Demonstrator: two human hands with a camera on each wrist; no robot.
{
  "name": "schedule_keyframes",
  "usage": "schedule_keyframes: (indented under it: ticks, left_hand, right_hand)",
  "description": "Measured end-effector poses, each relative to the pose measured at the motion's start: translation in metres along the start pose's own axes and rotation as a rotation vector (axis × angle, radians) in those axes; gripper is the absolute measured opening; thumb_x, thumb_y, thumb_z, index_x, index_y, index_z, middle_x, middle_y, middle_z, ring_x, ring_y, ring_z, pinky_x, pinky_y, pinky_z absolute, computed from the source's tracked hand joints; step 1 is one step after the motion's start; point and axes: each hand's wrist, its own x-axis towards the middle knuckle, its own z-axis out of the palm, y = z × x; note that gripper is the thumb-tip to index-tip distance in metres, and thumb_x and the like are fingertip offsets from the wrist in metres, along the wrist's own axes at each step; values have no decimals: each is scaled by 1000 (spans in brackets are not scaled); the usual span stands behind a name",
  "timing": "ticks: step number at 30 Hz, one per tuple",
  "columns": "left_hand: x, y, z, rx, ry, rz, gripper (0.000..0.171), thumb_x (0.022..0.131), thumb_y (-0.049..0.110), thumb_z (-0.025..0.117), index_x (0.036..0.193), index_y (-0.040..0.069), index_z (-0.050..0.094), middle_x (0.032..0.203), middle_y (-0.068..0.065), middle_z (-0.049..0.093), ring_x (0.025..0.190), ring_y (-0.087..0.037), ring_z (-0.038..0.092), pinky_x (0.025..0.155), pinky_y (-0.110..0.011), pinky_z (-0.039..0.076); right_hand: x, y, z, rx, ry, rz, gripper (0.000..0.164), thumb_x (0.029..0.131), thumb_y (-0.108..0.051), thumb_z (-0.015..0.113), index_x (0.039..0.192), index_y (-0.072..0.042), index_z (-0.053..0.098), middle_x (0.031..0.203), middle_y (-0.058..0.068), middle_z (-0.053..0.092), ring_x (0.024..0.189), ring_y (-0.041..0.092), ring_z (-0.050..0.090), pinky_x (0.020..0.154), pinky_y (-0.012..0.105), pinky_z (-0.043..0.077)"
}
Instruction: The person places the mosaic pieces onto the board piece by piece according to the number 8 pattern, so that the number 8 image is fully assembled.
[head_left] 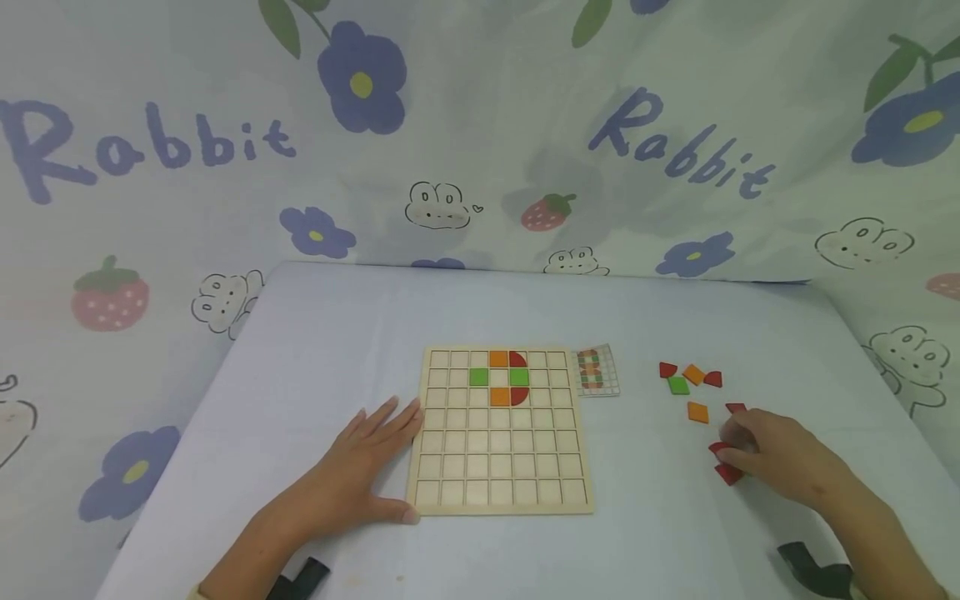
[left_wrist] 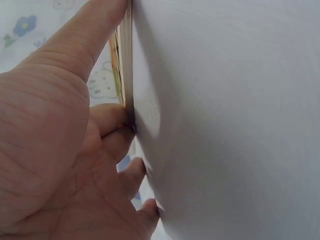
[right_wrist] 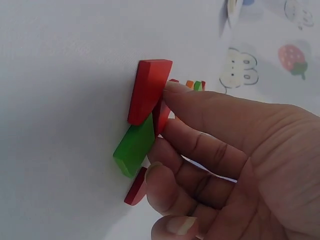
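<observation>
A square wooden grid board [head_left: 487, 467] lies on the table, with orange and green squares and red quarter-circle pieces set in its upper cells. My left hand [head_left: 352, 475] rests against the board's left edge, fingers spread, thumb at the lower corner. To the right, my right hand [head_left: 787, 458] has thumb and forefinger around a red quarter-circle piece [right_wrist: 161, 116]; its fingertips partly hide the contact. Another red piece [right_wrist: 149, 90] and a green square [right_wrist: 135, 147] lie against it. A further red piece [right_wrist: 136, 186] is below the fingers.
A printed pattern card [head_left: 597, 371] lies beside the board's upper right edge. Farther right are loose pieces, including a green square [head_left: 678, 386] and an orange square [head_left: 697, 412]. Dark straps [head_left: 813, 571] show near both forearms. A patterned cloth [head_left: 480, 125] hangs behind the table.
</observation>
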Motion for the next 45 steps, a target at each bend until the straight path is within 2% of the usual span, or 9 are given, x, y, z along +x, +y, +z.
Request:
schedule_keyframes:
  ticks: [5,9,20,27,29,36,38,42,45]
  left_hand:
    - [-1,0,-1,-6,-4,1,120,73,64,85,167,15,27,173,6,15,161,-30,6,127,-60,5]
    - [-1,0,-2,-10,-4,4,120,73,65,84,167,16,27,173,6,15,161,-30,6,127,-59,5]
    - [-2,1,-4,-4,-4,11,119,74,62,85,167,15,27,173,5,16,161,-30,7,128,-59,6]
    - [-2,2,-5,-12,-5,9,120,74,61,86,167,15,27,173,5,16,161,-30,7,128,-59,5]
    - [-2,2,-5,-17,-5,9,120,74,61,86,167,15,27,173,5,16,161,-30,7,128,-59,5]
    - [-3,2,-5,-8,-5,12,120,74,63,84,167,15,27,173,4,16,161,-31,8,127,-60,6]
    - [-3,1,-5,-7,-6,14,120,74,64,84,167,15,26,173,4,16,161,-31,8,127,-60,6]
    - [-3,1,-4,-6,-5,17,120,75,63,84,167,15,26,174,4,16,161,-31,7,127,-60,6]
    - [-3,1,-4,-3,-3,20,119,75,61,85,167,14,26,174,4,16,161,-31,8,127,-60,6]
  right_hand:
    - [-1,1,2,12,10,7,28,91,-28,82,103,-6,70,89,-3,65,84,20,56,68,35,54]
    - [-1,3,3,28,18,8,28,91,-30,82,101,-7,69,87,-3,63,86,20,56,68,34,53]
    - [-4,10,10,55,71,-4,33,90,-35,83,103,-9,68,92,-4,65,93,22,59,77,40,57]
    - [-5,9,17,63,167,-79,22,91,-8,79,111,-5,71,105,3,68,99,27,63,87,53,61]
    - [-5,9,18,64,187,-91,22,91,-6,79,111,-5,72,104,3,69,98,27,64,87,53,61]
    - [-4,7,19,70,202,-58,22,91,-19,82,108,-7,71,100,1,72,97,27,65,86,54,61]
    - [-5,7,19,66,204,-57,23,91,-21,82,107,-8,72,97,-1,71,95,26,65,85,52,62]
    - [-7,5,19,72,229,-86,19,94,-20,80,109,-10,76,101,-2,73,97,25,65,80,37,63]
    - [-7,2,17,76,247,-115,19,96,-19,77,112,-9,77,104,1,73,96,24,65,76,33,62]
